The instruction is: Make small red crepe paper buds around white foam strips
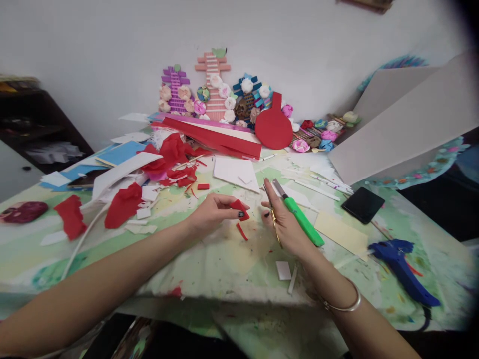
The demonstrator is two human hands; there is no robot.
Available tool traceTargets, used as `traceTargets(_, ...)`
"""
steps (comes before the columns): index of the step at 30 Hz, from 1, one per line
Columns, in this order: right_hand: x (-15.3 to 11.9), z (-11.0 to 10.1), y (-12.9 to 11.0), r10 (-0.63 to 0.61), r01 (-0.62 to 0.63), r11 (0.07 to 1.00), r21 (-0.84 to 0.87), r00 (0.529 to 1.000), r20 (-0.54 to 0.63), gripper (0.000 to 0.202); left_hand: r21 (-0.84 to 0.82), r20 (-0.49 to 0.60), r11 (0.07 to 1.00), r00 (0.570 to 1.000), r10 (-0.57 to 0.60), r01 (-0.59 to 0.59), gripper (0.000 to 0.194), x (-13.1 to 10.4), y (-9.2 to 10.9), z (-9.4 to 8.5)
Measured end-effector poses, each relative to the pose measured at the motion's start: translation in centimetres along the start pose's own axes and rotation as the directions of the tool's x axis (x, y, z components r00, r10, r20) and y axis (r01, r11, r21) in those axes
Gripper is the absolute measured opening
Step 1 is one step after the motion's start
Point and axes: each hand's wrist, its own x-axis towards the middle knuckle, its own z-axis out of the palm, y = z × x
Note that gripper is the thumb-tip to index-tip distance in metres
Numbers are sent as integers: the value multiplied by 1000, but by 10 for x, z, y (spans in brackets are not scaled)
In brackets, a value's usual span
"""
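Note:
Near the middle of the table, my left hand [215,214] pinches a small red piece [239,208] between thumb and fingers. A thin red strip [242,232] lies on the cloth just below it. To the right, my right hand [281,219] is turned on its side, holding scissors [276,227] with gold-coloured handles; the blades are mostly hidden by the fingers. A green utility knife [304,221] lies beside the right hand, its blade pointing away. A small white square [283,270] rests nearer the table's front edge.
Red paper scraps [174,152] and blue sheets [125,151] pile up at left. A white board [236,173] lies ahead. At right are a black square [362,205] and blue glue gun [402,269]. Flower-decorated crafts [215,94] and a red paddle shape [274,130] stand behind.

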Motion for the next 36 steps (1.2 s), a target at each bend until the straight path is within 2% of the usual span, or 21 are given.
traceTargets(5,0,0,-1,34,-34,999,-28,999,-31,61,203,38,969,990,138,-143,19,0,1,-1)
traceTargets(11,0,-1,3,59,-60,998,-15,998,-32,74,409,75,866,956,284,-290,14,0,2,-1)
traceTargets(13,0,-3,2,79,-79,997,11,996,-29,72,406,95,876,965,245,-262,13,0,1,-1)
traceTargets(16,0,-6,-2,109,-109,994,21,994,0,53,264,121,953,985,121,-149,17,0,-2,0)
traceTargets(19,1,-7,-7,114,-113,993,28,993,-9,44,162,142,983,988,59,-82,24,-1,-3,1)
traceTargets(24,0,-5,-13,65,-62,998,-33,995,82,32,110,132,993,991,30,-44,23,-2,2,0)
traceTargets(27,-1,-4,-17,19,-17,1000,-14,989,145,29,88,148,996,989,10,-23,24,-2,3,-1)
traceTargets(36,-3,-2,-16,28,-33,999,31,988,155,31,106,221,994,975,5,-29,24,-1,2,-1)
